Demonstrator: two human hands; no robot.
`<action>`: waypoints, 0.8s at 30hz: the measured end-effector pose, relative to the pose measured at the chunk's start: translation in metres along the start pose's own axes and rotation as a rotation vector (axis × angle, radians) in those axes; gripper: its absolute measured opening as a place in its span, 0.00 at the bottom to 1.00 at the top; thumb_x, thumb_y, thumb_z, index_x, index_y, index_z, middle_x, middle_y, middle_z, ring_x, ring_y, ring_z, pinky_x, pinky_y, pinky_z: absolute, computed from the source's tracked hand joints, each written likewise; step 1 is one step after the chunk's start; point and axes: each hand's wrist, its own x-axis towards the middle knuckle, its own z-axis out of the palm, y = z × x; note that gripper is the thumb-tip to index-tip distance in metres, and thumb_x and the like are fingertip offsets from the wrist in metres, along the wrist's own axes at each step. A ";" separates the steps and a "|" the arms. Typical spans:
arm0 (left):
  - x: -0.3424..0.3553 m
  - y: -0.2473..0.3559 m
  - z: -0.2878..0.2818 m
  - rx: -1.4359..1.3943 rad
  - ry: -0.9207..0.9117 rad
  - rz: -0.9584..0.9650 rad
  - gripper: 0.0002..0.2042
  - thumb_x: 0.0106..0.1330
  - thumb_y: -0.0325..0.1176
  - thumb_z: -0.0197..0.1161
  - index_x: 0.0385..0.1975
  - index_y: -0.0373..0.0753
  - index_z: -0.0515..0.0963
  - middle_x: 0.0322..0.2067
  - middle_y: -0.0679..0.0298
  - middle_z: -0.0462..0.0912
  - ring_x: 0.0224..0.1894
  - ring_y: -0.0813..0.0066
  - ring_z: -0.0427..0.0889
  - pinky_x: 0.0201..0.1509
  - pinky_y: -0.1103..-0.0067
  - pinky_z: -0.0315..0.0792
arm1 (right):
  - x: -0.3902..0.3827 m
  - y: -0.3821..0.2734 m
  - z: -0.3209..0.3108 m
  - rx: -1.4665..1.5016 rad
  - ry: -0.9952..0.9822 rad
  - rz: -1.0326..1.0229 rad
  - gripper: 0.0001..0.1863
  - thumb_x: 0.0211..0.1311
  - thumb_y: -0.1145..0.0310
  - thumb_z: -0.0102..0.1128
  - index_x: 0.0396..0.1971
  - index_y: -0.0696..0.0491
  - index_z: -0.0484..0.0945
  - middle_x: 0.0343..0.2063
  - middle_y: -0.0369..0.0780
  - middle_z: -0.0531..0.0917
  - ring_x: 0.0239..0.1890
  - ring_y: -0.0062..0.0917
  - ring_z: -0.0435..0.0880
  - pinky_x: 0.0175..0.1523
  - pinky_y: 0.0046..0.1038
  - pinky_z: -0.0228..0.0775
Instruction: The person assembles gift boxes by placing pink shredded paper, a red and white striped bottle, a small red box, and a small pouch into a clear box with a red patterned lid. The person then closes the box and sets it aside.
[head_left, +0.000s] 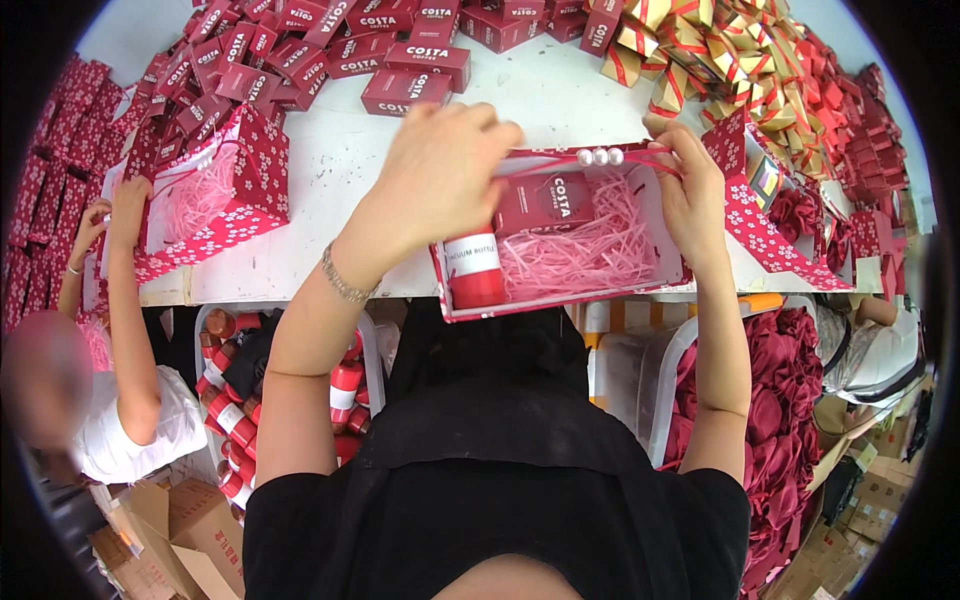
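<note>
A flower-print gift box point(565, 302) stands tilted at the table's front edge, lined with pink paper shred point(580, 255). Inside are a maroon carton point(540, 200) at the back and a red bottle with a white label point(475, 270) at the left. My left hand point(440, 170) curls over the box's back left corner, just above the bottle; its fingertips and whatever they grip are hidden. My right hand point(685, 190) grips the right side of the box beside the pink cord handle, which carries several white beads point(600, 157).
Maroon cartons point(405, 92) and gold ribboned boxes point(690, 50) pile behind. More gift boxes point(250, 190) flank mine. Co-workers point(135, 400) work left and right point(880, 340). Below are bins of red bottles point(230, 420) and maroon fabric point(750, 400), plus cardboard cartons point(200, 535).
</note>
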 end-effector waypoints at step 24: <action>-0.032 -0.028 0.026 -0.306 0.935 -0.010 0.05 0.63 0.19 0.57 0.35 0.32 0.78 0.36 0.57 0.83 0.39 0.66 0.82 0.45 0.78 0.74 | -0.001 -0.002 0.016 0.237 0.166 0.046 0.04 0.56 0.79 0.60 0.25 0.62 0.74 0.40 0.44 0.83 0.34 0.30 0.82 0.39 0.26 0.73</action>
